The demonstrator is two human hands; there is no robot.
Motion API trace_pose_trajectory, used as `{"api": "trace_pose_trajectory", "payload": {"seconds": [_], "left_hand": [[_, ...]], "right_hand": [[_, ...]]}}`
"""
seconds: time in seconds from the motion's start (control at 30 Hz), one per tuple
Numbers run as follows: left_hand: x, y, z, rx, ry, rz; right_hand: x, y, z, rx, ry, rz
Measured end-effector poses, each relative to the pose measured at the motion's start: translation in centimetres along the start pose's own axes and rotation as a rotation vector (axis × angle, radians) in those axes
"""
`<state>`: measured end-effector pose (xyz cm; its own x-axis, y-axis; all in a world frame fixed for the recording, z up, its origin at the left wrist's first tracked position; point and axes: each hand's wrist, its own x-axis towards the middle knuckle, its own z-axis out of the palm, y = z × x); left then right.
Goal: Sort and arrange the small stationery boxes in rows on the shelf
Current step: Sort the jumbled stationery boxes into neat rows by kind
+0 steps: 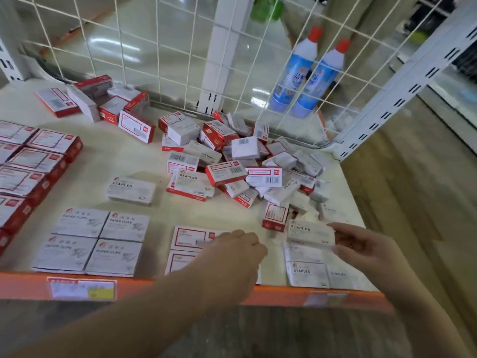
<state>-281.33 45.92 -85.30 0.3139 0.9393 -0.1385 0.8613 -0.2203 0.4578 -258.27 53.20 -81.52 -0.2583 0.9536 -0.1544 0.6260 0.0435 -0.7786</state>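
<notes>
The right hand (361,250) pinched a white cardboard "STAPLES" box (311,233) just above the white staples boxes (307,270) laid flat at the orange-edged cream shelf (144,164) front. The left hand (232,257), fingers curled, rested on red-bordered white boxes (188,237) beside them. Behind lay a jumbled heap of small red-and-white boxes (240,161).

A white wire grid panel (160,47) stands along the back edge of a pale shelf (103,161) with an orange front lip (23,285). White slotted uprights (402,91) rise at the right corner and the far left. Behind the grid a glossy, light floor (124,42) reflects overhead lamps, and two blue-and-white bottles with red caps (307,73) show through the wires. Wood-toned flooring (413,202) lies to the right
</notes>
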Motion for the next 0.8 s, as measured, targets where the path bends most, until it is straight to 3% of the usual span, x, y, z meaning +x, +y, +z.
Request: {"api": "trace_pose_trajectory", "payload": {"seconds": [0.2,0.57,0.8], "left_hand": [[1.5,1.7,0.4,0.025,-0.057,0.073],[3.1,2.3,2.3,0.035,-0.097,0.167],[4.2,2.9,3.6,0.081,-0.101,0.333]], "right_hand": [[-0.5,1.3,-2.4,0.069,0.016,0.044],[0.0,3.7,-3.1,-0.026,0.123,0.059],[-0.4,4.2,-4.9,-0.062,0.131,0.080]]}}
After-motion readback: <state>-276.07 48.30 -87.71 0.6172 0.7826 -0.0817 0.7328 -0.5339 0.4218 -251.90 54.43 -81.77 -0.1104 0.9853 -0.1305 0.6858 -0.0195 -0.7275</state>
